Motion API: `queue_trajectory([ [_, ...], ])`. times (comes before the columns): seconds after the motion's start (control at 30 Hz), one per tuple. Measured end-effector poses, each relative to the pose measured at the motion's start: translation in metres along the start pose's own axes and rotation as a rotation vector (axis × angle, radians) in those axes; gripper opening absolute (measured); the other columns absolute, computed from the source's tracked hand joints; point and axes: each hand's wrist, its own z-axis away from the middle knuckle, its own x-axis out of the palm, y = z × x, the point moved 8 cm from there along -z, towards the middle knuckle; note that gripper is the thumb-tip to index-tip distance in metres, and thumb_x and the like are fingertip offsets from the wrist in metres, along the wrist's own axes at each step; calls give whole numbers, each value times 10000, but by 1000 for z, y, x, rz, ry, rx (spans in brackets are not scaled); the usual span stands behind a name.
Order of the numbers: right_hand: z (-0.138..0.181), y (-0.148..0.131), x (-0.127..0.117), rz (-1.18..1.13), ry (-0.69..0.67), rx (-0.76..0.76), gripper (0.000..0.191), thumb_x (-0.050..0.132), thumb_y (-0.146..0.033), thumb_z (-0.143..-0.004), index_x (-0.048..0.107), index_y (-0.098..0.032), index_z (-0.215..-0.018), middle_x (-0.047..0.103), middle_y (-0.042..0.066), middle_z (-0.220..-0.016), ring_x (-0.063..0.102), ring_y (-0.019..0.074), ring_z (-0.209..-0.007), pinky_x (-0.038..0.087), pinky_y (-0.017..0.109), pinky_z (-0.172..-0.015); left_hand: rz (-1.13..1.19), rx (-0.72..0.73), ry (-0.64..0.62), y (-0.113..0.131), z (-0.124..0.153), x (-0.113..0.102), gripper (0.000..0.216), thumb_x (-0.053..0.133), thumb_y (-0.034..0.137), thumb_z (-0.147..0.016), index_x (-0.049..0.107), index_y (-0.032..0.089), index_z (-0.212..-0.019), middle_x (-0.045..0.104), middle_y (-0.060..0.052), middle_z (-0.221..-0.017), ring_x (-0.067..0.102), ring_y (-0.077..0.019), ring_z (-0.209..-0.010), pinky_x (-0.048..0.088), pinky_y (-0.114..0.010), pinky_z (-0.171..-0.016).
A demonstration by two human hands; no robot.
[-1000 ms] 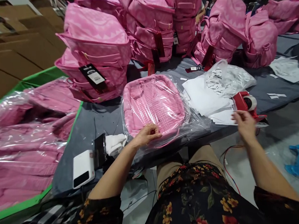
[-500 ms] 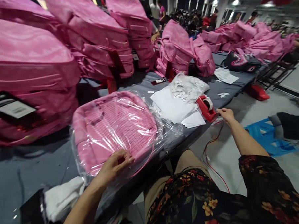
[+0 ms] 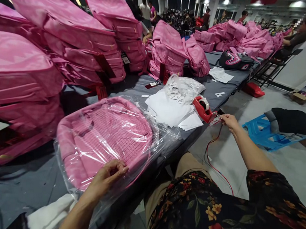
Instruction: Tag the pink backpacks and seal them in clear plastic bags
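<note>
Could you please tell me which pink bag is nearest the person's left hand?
The pink bag lying flat in clear plastic, beneath the left hand; the stacked bags behind show no plastic.

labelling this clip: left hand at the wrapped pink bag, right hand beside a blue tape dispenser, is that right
Not quite: the head view shows a red tape dispenser, not a blue one. The left hand is at the wrapped pink bag, the right hand beside the dispenser.
</note>
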Motion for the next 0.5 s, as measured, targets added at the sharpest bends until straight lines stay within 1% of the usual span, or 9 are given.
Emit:
queue_trajectory([
  [0.03,8,7,5,-30,-32,32,274,779,-277,-689,529,-190,-619,527,-25,-535,428,85,-487,326,179,-428,-1,-3,-3,-1,0,0,603,803,713,-597,545,172,-534,527,-16,-640,431,-111,-554,335,-201,-441],
  [0.1,28,19,28,-90,-123,82,383,778,-309,-714,431,-211,-585,426,-56,-496,353,72,-457,285,168,-410,-2,-5,-9,-1,0,0,581,799,694,-613,547,175,-542,525,-12,-632,427,-112,-550,343,-208,-448],
  [0.17,56,26,68,-142,-249,107,454,780,-340,-731,366,-220,-588,338,-82,-498,289,63,-457,253,161,-413,-11,15,0,3,0,0,559,787,669,-643,541,178,-543,526,-12,-627,434,-115,-561,359,-214,-471],
  [0.23,94,26,117,-184,-414,116,450,786,-409,-744,394,-219,-632,352,-77,-551,295,67,-480,271,171,-428,-23,46,6,9,2,1,538,781,634,-670,528,176,-548,523,-9,-623,445,-114,-579,367,-212,-502],
  [0.27,117,20,143,-212,-541,107,435,783,-460,-756,430,-218,-675,384,-68,-589,313,72,-493,291,182,-440,-24,53,0,11,3,3,531,782,619,-677,517,176,-554,510,-1,-611,437,-107,-574,357,-207,-506],
  [0.3,143,10,168,-239,-700,84,430,775,-511,-774,462,-220,-727,415,-61,-624,332,78,-506,304,193,-453,-17,53,-12,12,3,4,530,784,610,-677,501,177,-561,488,11,-593,418,-96,-558,337,-200,-500],
  [0.37,199,-25,214,-256,-1090,-26,435,751,-579,-814,497,-227,-809,457,-57,-661,361,86,-523,315,210,-480,18,32,-48,10,2,7,537,787,608,-672,472,183,-578,441,40,-555,369,-73,-511,287,-192,-473],
  [0.43,251,-67,248,-154,-1497,-230,413,725,-576,-863,527,-215,-835,500,-48,-681,408,94,-562,343,225,-533,62,14,-60,5,-1,6,531,785,604,-678,469,185,-597,438,49,-543,361,-64,-487,270,-191,-460],
  [0.5,288,-102,277,45,-1803,-493,386,699,-541,-906,571,-185,-827,548,-24,-721,460,105,-638,378,241,-609,95,23,-58,0,-3,4,515,792,588,-682,486,179,-613,463,43,-552,380,-63,-493,278,-191,-467],
])
